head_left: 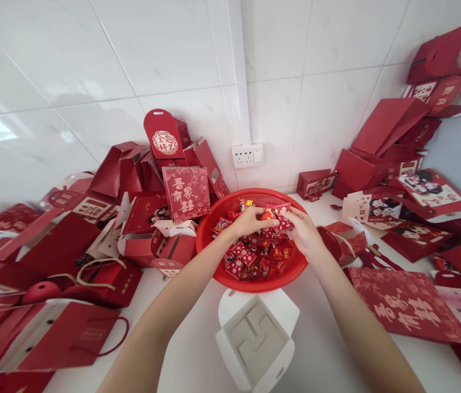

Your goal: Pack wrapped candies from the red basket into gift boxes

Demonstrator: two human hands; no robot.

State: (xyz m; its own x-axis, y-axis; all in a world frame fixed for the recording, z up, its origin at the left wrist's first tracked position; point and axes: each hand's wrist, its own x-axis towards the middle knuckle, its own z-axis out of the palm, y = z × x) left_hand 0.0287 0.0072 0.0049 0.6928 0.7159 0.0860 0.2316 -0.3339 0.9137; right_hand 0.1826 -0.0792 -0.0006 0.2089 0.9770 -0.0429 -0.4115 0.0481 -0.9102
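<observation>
Both hands are over a red plastic basket (204,240) full of small wrapped candies (250,268), many red with white dots. My right hand (304,233) has its fingers closed on a red, white-dotted candy packet (282,212). From the left, my left hand (249,222) reaches in with thumb and fingers bent together around a red wrapped candy (270,214), close to the right hand's fingertips. Parts of the candies are hidden behind the fingers. In front of the basket stands an open white-inside paper box (261,338), its flaps spread and its bottom bare.
Red gift boxes (186,194) and bags (95,333) are heaped on the left. More red boxes (410,303) are piled at the right, up against the wall. A power socket (247,156) sits on the tiled wall (275,120) behind the basket.
</observation>
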